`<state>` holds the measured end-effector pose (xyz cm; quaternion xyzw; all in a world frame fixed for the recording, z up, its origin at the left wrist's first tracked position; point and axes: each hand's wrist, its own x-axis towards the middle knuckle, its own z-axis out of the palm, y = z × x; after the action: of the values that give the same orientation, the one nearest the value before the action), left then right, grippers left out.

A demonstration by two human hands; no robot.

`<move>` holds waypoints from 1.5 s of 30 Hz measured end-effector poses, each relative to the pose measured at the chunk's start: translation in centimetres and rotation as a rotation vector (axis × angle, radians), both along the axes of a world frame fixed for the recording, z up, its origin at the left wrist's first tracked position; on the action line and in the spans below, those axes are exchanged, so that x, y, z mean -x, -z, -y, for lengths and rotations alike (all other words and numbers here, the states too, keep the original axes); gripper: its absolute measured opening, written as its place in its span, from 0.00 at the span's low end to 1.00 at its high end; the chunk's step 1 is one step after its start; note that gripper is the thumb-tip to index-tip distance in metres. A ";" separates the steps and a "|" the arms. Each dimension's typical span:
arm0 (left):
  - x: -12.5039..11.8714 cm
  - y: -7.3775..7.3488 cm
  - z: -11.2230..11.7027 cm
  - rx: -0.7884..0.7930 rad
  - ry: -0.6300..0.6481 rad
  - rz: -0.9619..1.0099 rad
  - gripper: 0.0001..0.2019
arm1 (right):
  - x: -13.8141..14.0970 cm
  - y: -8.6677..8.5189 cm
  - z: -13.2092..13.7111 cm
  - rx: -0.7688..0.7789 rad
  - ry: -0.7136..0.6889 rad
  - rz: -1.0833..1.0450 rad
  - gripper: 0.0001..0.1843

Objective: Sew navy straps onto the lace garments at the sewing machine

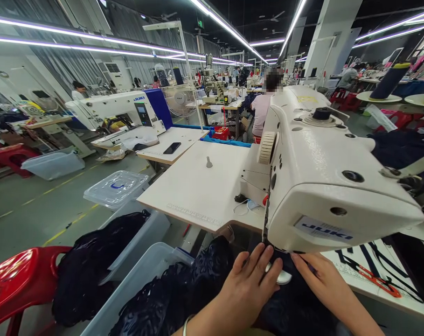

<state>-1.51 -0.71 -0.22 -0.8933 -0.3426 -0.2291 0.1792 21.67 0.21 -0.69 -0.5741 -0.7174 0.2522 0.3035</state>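
A white JUKI sewing machine stands close on my right, its head above both hands. My left hand lies palm down with fingers stretched out over dark navy fabric, fingertips near the needle area. The edge of the fabric at my right hand is between its thumb and fingers, just below the machine head; some of these fingers are hidden. A small white rounded piece shows beside my left fingers. The needle and the stitching point are hidden behind the head and my fingers.
Navy garments fill a clear plastic bin and hang at a red stool on the left. Orange-handled scissors and dark strips lie on the right tabletop. A phone rests by another JUKI machine. A co-worker sits ahead.
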 end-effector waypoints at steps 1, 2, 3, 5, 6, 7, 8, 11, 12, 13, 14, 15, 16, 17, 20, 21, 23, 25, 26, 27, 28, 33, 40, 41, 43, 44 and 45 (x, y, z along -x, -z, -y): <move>0.0 0.0 0.0 -0.003 -0.001 -0.003 0.21 | 0.0 0.1 0.0 -0.004 0.007 -0.002 0.18; -0.1 0.0 0.1 -0.005 -0.003 -0.006 0.21 | 0.0 0.1 0.1 -0.008 0.013 -0.002 0.18; -0.1 0.0 0.1 -0.007 -0.006 -0.010 0.21 | 0.0 0.2 0.1 -0.012 0.020 -0.001 0.18; -0.1 0.0 0.2 -0.011 -0.014 -0.016 0.21 | 0.1 0.1 0.0 -0.022 0.033 0.004 0.18; -0.2 0.1 0.3 -0.012 -0.018 -0.016 0.21 | 0.2 0.1 -0.1 -0.027 0.041 0.007 0.18; -0.2 0.1 0.3 -0.013 -0.021 -0.015 0.21 | 0.2 0.1 -0.1 -0.032 0.049 0.009 0.18; -0.2 0.1 0.3 -0.013 -0.023 -0.012 0.21 | 0.2 0.0 -0.1 -0.036 0.054 0.012 0.18; -0.2 0.1 0.3 -0.014 -0.020 0.005 0.20 | 0.3 0.0 -0.2 -0.057 0.067 0.020 0.19; -0.2 0.1 0.2 -0.016 -0.016 0.009 0.20 | 0.3 0.0 -0.2 -0.062 0.072 0.023 0.18; -0.2 0.1 0.2 -0.016 -0.014 0.010 0.20 | 0.3 0.1 -0.1 -0.065 0.074 0.026 0.18; -0.3 0.1 0.2 -0.015 -0.012 0.010 0.20 | 0.3 0.2 -0.1 -0.065 0.075 0.028 0.18; -0.3 0.1 0.2 -0.011 -0.012 0.007 0.20 | 0.3 0.2 -0.1 -0.059 0.073 0.030 0.18; -0.3 0.1 0.3 -0.006 -0.014 0.003 0.21 | 0.3 0.2 0.0 -0.047 0.067 0.032 0.18; -0.3 0.2 0.3 0.000 -0.016 0.000 0.21 | 0.3 0.2 0.0 -0.037 0.062 0.032 0.18; -0.3 0.3 0.3 0.006 -0.017 0.001 0.21 | 0.4 0.0 0.0 -0.024 0.059 0.027 0.19; -0.3 0.3 0.4 0.001 -0.016 0.003 0.21 | 0.5 -0.1 -0.1 -0.026 0.059 0.027 0.19; -0.3 0.2 0.4 -0.006 -0.015 0.003 0.21 | 0.6 -0.2 -0.2 -0.034 0.058 0.029 0.19; -0.3 0.1 0.4 -0.008 -0.020 -0.003 0.21 | 0.6 -0.2 -0.2 -0.042 0.056 0.031 0.18; -0.3 0.1 0.4 -0.008 -0.025 -0.010 0.21 | 0.6 -0.1 -0.3 -0.052 0.059 0.031 0.18; -0.3 0.0 0.4 -0.015 -0.030 -0.011 0.21 | 0.6 0.0 -0.2 -0.060 0.062 0.030 0.18; -0.3 0.0 0.4 -0.025 -0.035 -0.008 0.21 | 0.5 0.0 -0.2 -0.065 0.062 0.029 0.18; -0.4 -0.1 0.5 -0.027 -0.040 -0.022 0.22 | 0.6 0.4 -0.2 -0.082 0.066 0.028 0.18; -0.3 0.1 0.3 -0.042 -0.054 0.048 0.21 | 1.2 0.5 -0.5 -0.062 0.062 -0.011 0.22; -0.3 0.2 0.3 -0.042 -0.052 0.054 0.21 | 1.2 0.5 -0.5 -0.061 0.067 -0.021 0.22; -0.3 0.3 0.3 -0.042 -0.057 0.064 0.21 | 1.4 0.5 -0.5 -0.063 0.074 -0.035 0.22; -0.3 0.3 0.3 -0.042 -0.064 0.066 0.21 | 1.4 0.5 -0.4 -0.063 0.079 -0.038 0.23; -0.3 0.3 0.3 -0.041 -0.072 0.067 0.21 | 1.4 0.5 -0.4 -0.061 0.086 -0.040 0.23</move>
<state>-1.25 -0.96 -0.54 -0.8684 -0.3755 -0.2592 0.1941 20.23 0.61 -1.23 -0.5899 -0.6931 0.2282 0.3457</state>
